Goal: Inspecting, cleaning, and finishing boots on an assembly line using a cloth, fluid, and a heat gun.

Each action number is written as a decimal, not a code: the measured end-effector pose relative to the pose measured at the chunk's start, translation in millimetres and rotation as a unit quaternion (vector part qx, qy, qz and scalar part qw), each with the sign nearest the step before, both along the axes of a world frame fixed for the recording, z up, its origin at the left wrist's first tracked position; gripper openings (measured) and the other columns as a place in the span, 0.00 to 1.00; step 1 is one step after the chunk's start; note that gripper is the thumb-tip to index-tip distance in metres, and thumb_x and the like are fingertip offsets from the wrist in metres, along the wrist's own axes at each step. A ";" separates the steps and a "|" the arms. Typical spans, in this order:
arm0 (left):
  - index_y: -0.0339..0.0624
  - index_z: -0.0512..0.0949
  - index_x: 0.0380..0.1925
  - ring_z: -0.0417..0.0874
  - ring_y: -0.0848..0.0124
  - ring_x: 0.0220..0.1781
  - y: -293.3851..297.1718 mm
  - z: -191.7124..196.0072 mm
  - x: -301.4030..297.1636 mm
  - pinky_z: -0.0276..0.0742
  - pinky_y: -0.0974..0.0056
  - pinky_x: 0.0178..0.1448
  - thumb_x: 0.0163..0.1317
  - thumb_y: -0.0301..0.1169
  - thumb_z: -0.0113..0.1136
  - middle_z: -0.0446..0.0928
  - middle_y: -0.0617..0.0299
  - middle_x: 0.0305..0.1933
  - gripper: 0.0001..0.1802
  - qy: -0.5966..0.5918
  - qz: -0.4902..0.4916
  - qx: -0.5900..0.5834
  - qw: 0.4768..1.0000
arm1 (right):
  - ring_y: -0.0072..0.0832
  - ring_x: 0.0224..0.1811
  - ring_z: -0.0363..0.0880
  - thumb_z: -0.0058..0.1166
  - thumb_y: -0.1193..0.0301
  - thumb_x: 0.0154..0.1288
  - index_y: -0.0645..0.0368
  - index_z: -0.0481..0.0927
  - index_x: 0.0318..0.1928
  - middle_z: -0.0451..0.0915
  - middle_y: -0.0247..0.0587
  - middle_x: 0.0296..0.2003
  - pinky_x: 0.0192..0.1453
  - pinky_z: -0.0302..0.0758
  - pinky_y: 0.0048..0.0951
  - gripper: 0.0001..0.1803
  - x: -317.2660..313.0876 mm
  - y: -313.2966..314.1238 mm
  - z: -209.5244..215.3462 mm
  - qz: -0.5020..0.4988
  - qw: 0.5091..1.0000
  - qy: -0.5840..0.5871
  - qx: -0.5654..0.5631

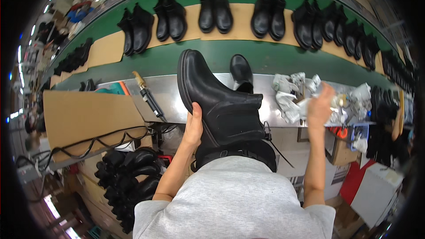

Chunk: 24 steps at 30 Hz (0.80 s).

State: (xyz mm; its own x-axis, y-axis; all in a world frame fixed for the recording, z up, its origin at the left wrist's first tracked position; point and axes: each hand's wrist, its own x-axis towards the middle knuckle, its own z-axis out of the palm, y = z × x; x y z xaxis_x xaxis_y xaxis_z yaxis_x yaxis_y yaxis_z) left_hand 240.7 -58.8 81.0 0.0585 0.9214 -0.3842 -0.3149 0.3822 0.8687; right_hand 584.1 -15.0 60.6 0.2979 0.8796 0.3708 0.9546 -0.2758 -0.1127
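Note:
My left hand (193, 126) is closed round the sole edge of a black ankle boot (212, 95). The boot lies on its side in the air in front of my waist, toe pointing away and shaft opening to the right. My right hand (320, 108) is over the metal bench (172, 90), beside crumpled white cloths or papers (287, 99). Motion smears its fingers, so whether they grip anything does not show. Another black boot (241, 71) stands past the held one, at the edge of the green belt, its lower part covered.
Pairs of black boots (214, 11) stand on cardboard along the green belt (186, 46). Left are a slim black tool (150, 99), a cardboard sheet (88, 115) and a coiled cable (93, 144). Boots pile up (128, 172) below. Right are a blue basket (359, 135) and another person's arm (396, 121).

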 end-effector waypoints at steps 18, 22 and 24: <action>0.29 0.59 0.63 0.66 0.64 0.65 92.2 -52.8 -126.6 0.59 0.65 0.69 0.63 0.67 0.28 0.65 0.51 0.64 0.50 0.131 -0.089 -0.043 0.987 | 0.34 0.45 0.78 0.45 0.37 0.62 0.68 0.73 0.53 0.80 0.45 0.43 0.52 0.71 0.33 0.42 -116.2 41.1 -138.7 0.008 0.693 0.673 -0.257; 0.25 0.63 0.61 0.66 0.63 0.65 115.4 -75.6 -123.1 0.57 0.66 0.69 0.66 0.65 0.24 0.67 0.48 0.62 0.49 0.242 -0.116 -0.064 0.961 | 0.34 0.46 0.79 0.70 0.50 0.45 0.71 0.72 0.50 0.78 0.53 0.46 0.51 0.75 0.30 0.41 -154.8 43.3 -129.2 0.076 0.740 0.623 -0.243; 0.26 0.63 0.61 0.65 0.58 0.66 126.9 -85.0 -116.8 0.55 0.63 0.69 0.66 0.65 0.23 0.67 0.42 0.62 0.49 0.256 -0.144 -0.074 0.953 | 0.37 0.46 0.78 0.72 0.50 0.41 0.69 0.70 0.54 0.78 0.53 0.46 0.53 0.74 0.31 0.46 -165.2 45.5 -134.2 0.092 0.751 0.616 -0.218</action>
